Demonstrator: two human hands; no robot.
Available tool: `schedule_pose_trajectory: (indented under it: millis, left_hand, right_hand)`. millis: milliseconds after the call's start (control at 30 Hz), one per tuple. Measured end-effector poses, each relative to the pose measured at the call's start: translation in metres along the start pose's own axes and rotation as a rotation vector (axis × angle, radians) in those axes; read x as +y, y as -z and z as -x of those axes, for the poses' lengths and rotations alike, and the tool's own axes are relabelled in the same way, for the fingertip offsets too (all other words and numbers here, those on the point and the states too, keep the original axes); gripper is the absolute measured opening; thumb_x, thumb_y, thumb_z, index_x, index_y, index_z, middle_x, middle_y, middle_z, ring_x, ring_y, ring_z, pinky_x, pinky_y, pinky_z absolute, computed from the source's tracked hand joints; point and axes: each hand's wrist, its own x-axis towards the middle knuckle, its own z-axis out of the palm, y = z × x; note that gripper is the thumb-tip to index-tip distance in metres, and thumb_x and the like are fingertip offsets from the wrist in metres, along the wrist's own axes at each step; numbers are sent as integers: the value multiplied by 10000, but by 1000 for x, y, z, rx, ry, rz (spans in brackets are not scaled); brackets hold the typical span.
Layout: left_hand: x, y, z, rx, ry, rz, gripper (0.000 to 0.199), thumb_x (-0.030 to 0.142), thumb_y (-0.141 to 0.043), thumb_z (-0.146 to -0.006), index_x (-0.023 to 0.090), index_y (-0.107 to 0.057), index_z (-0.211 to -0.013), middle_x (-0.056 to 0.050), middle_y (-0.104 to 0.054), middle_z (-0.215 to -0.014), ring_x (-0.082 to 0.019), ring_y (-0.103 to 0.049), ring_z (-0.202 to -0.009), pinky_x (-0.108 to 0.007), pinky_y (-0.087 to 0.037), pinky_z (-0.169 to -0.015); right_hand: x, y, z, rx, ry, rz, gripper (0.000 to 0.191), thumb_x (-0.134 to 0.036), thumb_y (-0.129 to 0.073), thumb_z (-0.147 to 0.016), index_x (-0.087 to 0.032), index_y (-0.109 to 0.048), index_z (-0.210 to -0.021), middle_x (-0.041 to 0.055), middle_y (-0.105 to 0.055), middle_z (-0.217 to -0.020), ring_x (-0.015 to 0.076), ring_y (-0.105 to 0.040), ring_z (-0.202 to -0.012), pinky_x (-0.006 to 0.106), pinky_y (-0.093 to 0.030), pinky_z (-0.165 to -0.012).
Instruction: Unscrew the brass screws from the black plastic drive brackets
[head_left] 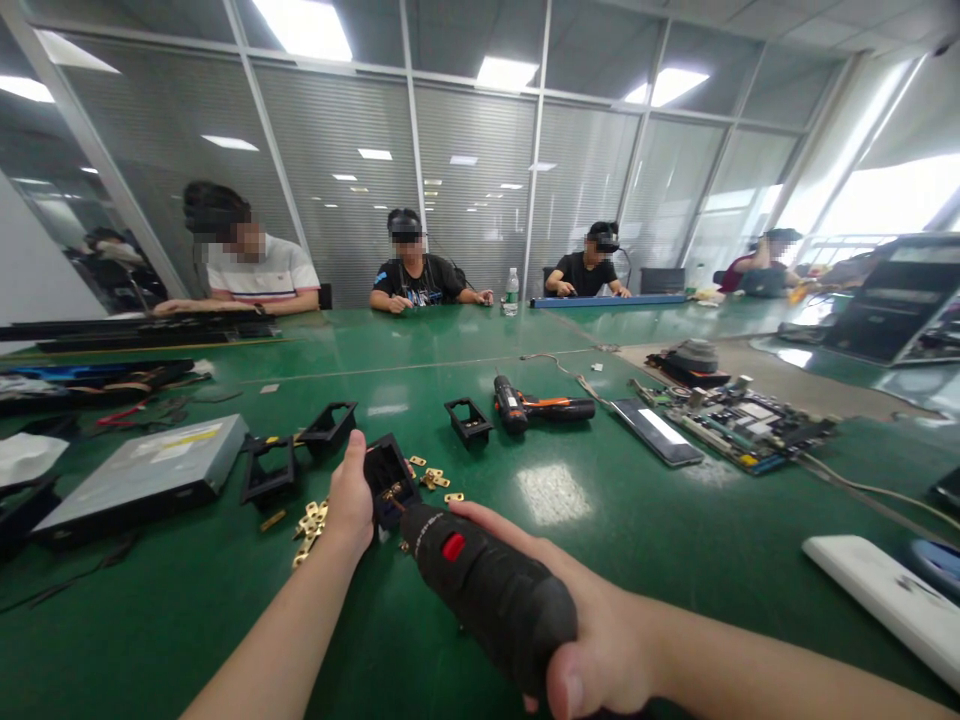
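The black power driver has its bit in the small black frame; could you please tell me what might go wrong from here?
The bit of the power driver could slip and scratch the frame or catch the left hand, which holds it close by. With only that hand seen steadying it, the frame might twist as the bit turns. The loose brass plates beside it could get knocked about.

Far side: glazed partition, pale upright frames, horizontal blinds behind glass | Ceiling: pale panels at far right, lit rectangular lights | Right: bright window, daylight entering | Furniture: glossy green table, dark chair beyond its far edge | Floor: hidden
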Motion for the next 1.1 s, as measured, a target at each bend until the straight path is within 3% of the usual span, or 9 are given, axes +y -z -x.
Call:
schedule_pose_trajectory:
  millis: [200, 400, 533, 667, 800, 867, 967, 1100]
  left_hand:
    - [2, 0, 1, 12, 27, -9, 600, 758, -593, -880, 170, -696, -823, -107, -743, -692, -291, -750, -633, -381, -622, -541]
    - [1, 3, 1, -23, 5, -46, 627, 773, -582, -882, 159, -699, -842, -97, -740, -682, -261, -713, -547, -372, -606, -512]
    - [1, 3, 1, -11, 7, -36, 612, 768, -592, -879, 166, -700, -851, -90, -742, -685, -263, -722, -559, -374, -611, -528]
    - [-1, 4, -1, -26, 2, -39, 644, 799, -605, -846, 162, -702, -835, -105, -753, -697, -266, -725, -580, -367, -611, -530]
    - [-1, 3, 0, -23, -2, -33, 654, 815, -629, -812, 165, -695, -841, -105, -757, -699, -267, -721, -577, -370, -608, -532]
    - [0, 2, 0, -19, 2, -31, 644, 807, -631, -817, 166, -693, -843, -102, -753, -696, -271, -724, -576, -370, -603, -528]
    - [1, 1, 1, -7, 16, -14, 613, 777, -632, -840, 167, -693, -845, -92, -741, -686, -263, -721, -563, -359, -594, -525]
    - [0, 1, 1, -9, 9, 11, 600, 769, -671, -822, 171, -689, -860, -80, -744, -709, -258, -736, -602, -366, -613, -585]
  right_hand:
    - [1, -3, -1, 8, -39, -80, 1441, -708, -977, -499, -252, -291, -1682, 188, -588, -1475, 434, -588, -1299, 639, -386, -1161]
    - [-2, -6, -4, -4, -17, -129, 1468, -634, -1021, -473, -209, -302, -1680, 194, -498, -1603, 437, -445, -1491, 600, -210, -1280]
    - [2, -5, -4, 4, -55, -111, 1509, -619, -1034, -444, -225, -282, -1691, 185, -428, -1662, 445, -390, -1528, 606, -177, -1290]
    - [7, -4, -3, -13, -67, -119, 1597, -631, -1042, -375, -250, -237, -1701, 186, -475, -1618, 458, -432, -1486, 644, -201, -1269]
    - [6, -3, -4, -54, -68, -116, 1561, -629, -1031, -444, -268, -193, -1710, 175, -450, -1635, 428, -432, -1489, 616, -249, -1264]
    - [4, -4, -5, -57, -76, -138, 1605, -662, -1020, -430, -263, -148, -1717, 189, -451, -1620, 420, -463, -1455, 588, -372, -1205]
    - [4, -6, -4, -57, -134, -212, 1637, -698, -1000, -446, -269, -70, -1723, 210, -525, -1513, 348, -632, -1218, 490, -568, -992]
    - [11, -8, 0, -71, -133, -370, 1574, -690, -980, -543, -277, -17, -1718, 144, -669, -1209, 201, -699, -833, 316, -613, -680]
